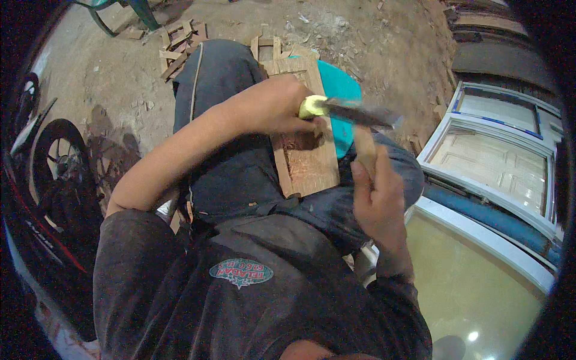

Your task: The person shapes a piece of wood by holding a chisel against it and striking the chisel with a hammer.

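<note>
The person sits with a flat rectangular brown wooden panel (306, 159) laid across the lap on the dark trousers (240, 174), so the thighs serve as a support and keep the carved face turned up toward the eyes. The left hand (282, 108) reaches across from the left and is clenched around the pale yellow handle of a chisel with a dark metal blade (354, 112); the blade lies almost level, pointing right, just above the far part of the panel, a hold that would let the edge skim the wood rather than dig in. The right hand (375, 192), on the near right, is wrapped around a narrow light wooden stick (364, 147) held upright just under the blade, seemingly kept ready as a striker or a rest. A turquoise round plastic seat (342, 90) shows beneath the far edge of the panel. Farther off, wooden offcuts (177, 45) lie scattered on the dirt ground (108, 72), white-framed door panels (498, 156) lean at the right, and a motorcycle wheel (60, 156) stands at the left.
</note>
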`<state>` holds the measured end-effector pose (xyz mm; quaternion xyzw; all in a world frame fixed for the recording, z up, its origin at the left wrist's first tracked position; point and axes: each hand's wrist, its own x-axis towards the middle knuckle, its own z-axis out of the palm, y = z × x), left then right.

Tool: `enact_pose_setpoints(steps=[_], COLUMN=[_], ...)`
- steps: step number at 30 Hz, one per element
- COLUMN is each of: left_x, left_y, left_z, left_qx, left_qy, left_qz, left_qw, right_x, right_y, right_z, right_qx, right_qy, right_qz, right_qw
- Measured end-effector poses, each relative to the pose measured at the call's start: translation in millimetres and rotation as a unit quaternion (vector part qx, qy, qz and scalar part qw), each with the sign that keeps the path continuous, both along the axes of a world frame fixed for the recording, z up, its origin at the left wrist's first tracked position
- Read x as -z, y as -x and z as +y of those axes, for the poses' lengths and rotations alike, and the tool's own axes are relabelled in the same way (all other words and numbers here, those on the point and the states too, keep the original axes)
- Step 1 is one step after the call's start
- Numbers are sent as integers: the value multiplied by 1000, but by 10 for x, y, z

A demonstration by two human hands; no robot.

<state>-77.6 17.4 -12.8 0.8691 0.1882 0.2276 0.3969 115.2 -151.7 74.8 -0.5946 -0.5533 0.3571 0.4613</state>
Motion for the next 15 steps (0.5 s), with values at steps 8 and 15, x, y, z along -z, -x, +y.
enact_pose_setpoints(steps=[8,15], left_x=[14,54], left_y=[20,42], left_z=[-11,4], left_qx=[12,28], left_qy=[-11,-17], left_qz=[27,34], left_qw=[999,999], right_x=[-315,-444], right_y=[54,136], right_z=[-27,-11], right_qx=[72,125], right_qy=[153,147], right_qz=[-151,0], right_qw=[974,981])
